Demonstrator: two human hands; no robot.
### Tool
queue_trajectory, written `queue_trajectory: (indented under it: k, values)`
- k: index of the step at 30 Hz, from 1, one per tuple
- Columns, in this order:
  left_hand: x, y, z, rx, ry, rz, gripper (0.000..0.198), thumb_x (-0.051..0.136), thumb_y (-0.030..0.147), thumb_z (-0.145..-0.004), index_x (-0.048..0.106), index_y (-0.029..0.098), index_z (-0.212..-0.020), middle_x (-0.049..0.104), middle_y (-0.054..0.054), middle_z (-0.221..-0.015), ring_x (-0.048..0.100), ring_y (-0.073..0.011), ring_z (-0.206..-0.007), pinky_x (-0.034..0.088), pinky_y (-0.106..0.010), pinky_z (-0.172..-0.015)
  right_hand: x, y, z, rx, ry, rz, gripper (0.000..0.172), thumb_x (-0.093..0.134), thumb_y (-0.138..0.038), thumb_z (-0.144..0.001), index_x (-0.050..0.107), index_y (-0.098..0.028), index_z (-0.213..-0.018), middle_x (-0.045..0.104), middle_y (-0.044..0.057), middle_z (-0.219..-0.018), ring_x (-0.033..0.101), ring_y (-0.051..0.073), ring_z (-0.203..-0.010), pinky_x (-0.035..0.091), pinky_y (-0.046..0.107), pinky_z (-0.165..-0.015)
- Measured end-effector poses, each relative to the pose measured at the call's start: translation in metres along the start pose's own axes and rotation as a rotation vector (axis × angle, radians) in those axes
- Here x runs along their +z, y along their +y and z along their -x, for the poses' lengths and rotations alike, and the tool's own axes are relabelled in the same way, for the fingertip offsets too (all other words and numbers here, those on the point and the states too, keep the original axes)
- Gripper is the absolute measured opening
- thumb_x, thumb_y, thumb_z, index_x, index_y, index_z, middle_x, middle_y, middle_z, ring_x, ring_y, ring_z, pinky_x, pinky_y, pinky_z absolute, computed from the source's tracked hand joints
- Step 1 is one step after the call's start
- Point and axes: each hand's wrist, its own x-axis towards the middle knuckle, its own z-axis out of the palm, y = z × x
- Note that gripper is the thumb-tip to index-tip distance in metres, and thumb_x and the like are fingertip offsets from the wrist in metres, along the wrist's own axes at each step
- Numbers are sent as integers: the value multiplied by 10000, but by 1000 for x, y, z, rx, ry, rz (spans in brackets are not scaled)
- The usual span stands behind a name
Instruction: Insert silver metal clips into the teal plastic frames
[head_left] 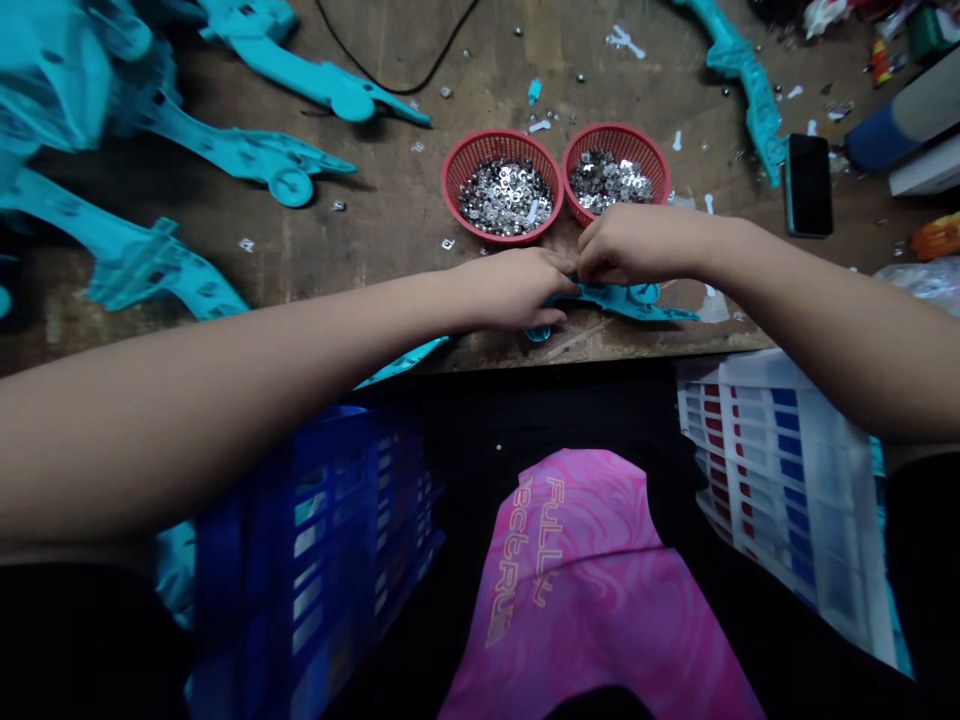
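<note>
A turquoise plastic part (634, 300) lies at the near edge of the wooden table (375, 230). My left hand (514, 288) rests on its left end with fingers curled down over it. My right hand (626, 245) is closed in a pinch just above the part, fingertips meeting the left hand's; what it pinches is too small to make out. Just beyond the hands stand two red mesh baskets, the left basket (501, 186) and the right basket (616, 170), each holding several small shiny metal pieces.
Several turquoise parts (247, 155) lie at the left and another turquoise part (746, 85) at the back right. A black phone (808, 184) lies at the right. A blue crate (315, 540) and a white crate (787, 480) sit below the table edge. Loose metal bits scatter the tabletop.
</note>
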Motion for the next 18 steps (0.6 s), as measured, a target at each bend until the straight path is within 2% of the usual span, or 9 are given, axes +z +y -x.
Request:
queue_trajectory:
  k: [3,7,10,18]
  values:
    - [-1,0,0,-8,-14,-9,498,755,359,-1219,888,220,-1678,806,-176,-1813,782,-375,-1654,593,-489,-1444,0,4,1,-70,44,46,351,666,-157,-1116,991,-212,-1238,930,99,-1156,732,258,-1021,508,387,-939]
    - [-1,-1,-1,-2,-29,-55,491,747,389,-1236,877,213,-1675,821,-161,-1793,790,-339,-1640,603,-438,-1419,2,11,1,-161,113,89,323,672,-149,-1120,981,-182,-1212,892,71,-1010,631,204,-856,442,370,-862]
    - [-2,-1,-1,-1,-28,-68,484,745,400,-1241,876,224,-1673,835,-145,-1775,799,-320,-1619,607,-418,-1407,0,9,1,-162,98,102,300,685,-138,-1132,975,-181,-1196,894,71,-1018,606,191,-832,427,376,-857]
    - [-2,-1,-2,4,-30,-58,497,737,391,-1233,884,203,-1670,813,-177,-1805,788,-357,-1651,596,-471,-1435,-3,1,1,-106,57,149,336,638,-134,-1157,973,-144,-1178,906,87,-1056,600,167,-837,435,390,-876]
